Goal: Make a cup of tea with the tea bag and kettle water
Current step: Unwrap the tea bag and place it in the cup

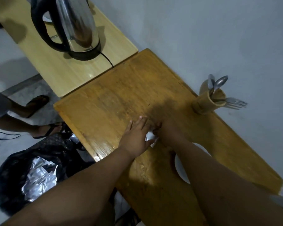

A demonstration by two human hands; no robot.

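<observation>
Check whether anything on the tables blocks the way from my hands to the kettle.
Nothing visible does. Both hands, left and right, are at a small white item on the darker table; bare wood runs to the kettle. The utensil holder stands off by the wall.

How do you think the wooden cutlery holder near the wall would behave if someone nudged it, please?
The cutlery holder is probably apt to tip: it looks tall for its base, and spoons and a fork stick out above the rim, adding weight up high. It stands near the darker table edge by the wall, so a push that way might topple it.
</observation>
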